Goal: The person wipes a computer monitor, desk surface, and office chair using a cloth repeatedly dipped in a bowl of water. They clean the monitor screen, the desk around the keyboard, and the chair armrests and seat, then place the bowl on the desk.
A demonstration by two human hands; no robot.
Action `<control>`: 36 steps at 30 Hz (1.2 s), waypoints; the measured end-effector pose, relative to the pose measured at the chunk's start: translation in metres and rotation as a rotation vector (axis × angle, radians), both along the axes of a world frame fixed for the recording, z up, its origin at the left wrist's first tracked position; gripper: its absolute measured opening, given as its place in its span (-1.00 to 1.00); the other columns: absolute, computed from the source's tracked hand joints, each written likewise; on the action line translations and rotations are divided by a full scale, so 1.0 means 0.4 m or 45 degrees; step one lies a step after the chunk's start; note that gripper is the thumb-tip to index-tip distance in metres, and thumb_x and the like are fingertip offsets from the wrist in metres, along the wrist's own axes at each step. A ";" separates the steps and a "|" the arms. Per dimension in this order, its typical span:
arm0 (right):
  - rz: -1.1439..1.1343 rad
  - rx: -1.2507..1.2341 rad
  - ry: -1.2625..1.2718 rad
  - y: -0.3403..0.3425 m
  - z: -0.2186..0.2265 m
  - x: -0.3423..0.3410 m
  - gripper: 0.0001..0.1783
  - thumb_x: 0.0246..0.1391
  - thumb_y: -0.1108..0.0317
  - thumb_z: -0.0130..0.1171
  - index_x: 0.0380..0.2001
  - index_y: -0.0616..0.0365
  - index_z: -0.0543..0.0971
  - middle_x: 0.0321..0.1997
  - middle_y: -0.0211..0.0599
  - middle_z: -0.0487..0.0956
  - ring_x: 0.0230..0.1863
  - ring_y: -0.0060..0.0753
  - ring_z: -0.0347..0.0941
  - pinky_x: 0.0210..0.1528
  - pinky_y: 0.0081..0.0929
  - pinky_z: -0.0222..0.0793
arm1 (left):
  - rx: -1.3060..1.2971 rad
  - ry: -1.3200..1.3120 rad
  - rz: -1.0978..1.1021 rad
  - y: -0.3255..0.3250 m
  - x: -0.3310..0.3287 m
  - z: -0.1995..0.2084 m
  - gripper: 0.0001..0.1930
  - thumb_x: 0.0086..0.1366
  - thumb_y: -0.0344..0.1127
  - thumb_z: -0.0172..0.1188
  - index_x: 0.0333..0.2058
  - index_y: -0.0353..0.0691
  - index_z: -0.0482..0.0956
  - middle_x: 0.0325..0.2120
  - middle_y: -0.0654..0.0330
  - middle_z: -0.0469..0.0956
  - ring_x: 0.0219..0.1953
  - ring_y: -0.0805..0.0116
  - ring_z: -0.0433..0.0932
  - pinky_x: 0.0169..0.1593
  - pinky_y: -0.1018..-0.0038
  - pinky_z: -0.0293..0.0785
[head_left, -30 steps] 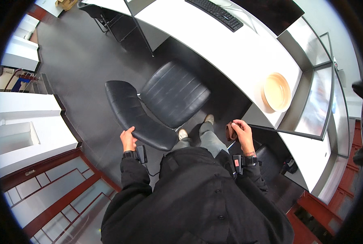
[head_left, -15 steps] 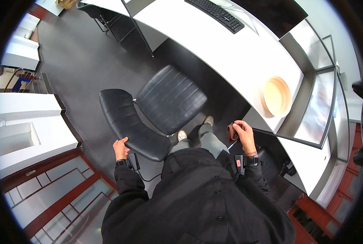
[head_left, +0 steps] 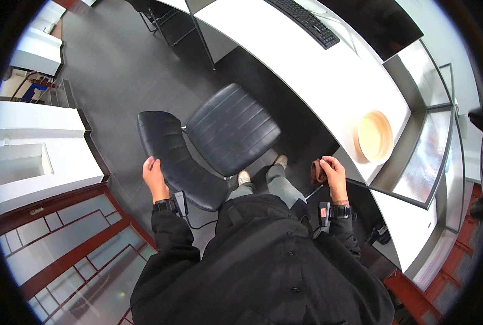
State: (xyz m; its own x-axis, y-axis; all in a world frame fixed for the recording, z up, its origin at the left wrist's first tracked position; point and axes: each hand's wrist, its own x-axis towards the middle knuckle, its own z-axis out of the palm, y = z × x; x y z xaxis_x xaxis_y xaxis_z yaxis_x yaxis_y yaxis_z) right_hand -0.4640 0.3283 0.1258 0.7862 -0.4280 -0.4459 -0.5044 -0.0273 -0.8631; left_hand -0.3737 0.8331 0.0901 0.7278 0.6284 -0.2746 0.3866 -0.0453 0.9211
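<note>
My right hand [head_left: 336,177] pinches a crumpled brown cloth [head_left: 317,172] beside the desk's front edge. Part of the cloth is hidden behind the fingers. On the other side, my left hand [head_left: 155,180] is at the outer edge of the backrest of a black padded chair [head_left: 233,130]. Its fingers are loosely bent with nothing seen in them; whether they touch the backrest is unclear. The chair is turned with its seat toward the desk. A round cream-coloured basin [head_left: 375,138] rests on the white desk [head_left: 295,76], beyond my right hand.
A black keyboard [head_left: 306,21] and a dark monitor [head_left: 376,21] are at the desk's far part. Partition panels [head_left: 422,154] rise along its right side. My feet stand close to the chair. Red-brown framed glass doors [head_left: 73,238] are at lower left.
My left hand has come off the chair's backrest edge and moved up and left along it. My right hand still holds the cloth. The view has shifted slightly.
</note>
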 end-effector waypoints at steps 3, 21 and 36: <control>-0.046 0.001 -0.020 -0.001 0.001 -0.024 -0.77 0.03 0.36 0.20 -0.25 0.26 0.55 -0.37 -0.48 0.53 -0.35 -0.67 0.38 -0.29 -0.69 0.29 | -0.330 0.035 -0.250 -0.082 0.031 0.064 -0.71 0.19 -0.37 0.13 -0.11 -0.30 0.46 -0.25 0.19 0.52 -0.29 0.51 0.47 -0.23 0.59 0.38; -0.498 0.052 -0.130 -0.127 0.026 -0.237 -0.78 0.19 0.33 0.02 -0.19 0.23 0.53 -0.38 -0.54 0.49 -0.39 -0.74 0.33 -0.33 -0.73 0.28 | -0.893 0.577 -1.249 -0.711 0.042 0.046 -0.80 0.25 -0.37 0.05 -0.15 -0.23 0.44 -0.35 0.21 0.54 -0.48 0.58 0.46 -0.45 0.67 0.34; -0.365 -0.436 -0.044 -0.676 -0.162 0.053 -0.67 -0.03 0.30 0.17 -0.16 0.20 0.58 -0.18 -0.07 0.48 -0.13 -0.18 0.44 -0.02 -0.41 0.34 | -0.622 0.760 -1.616 -1.371 0.198 0.082 -0.78 0.24 -0.40 0.01 -0.15 -0.34 0.40 -0.42 0.15 0.54 -0.72 0.65 0.29 -0.73 0.75 0.07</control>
State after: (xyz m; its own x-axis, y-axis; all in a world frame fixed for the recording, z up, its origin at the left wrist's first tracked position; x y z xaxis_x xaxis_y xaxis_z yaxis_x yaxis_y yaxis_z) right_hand -0.4430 0.0578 0.0611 0.6260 -0.7492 -0.2162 -0.5046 -0.1778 -0.8449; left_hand -0.2945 0.2847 0.1229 0.4128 -0.5648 -0.7146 0.6438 -0.3741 0.6675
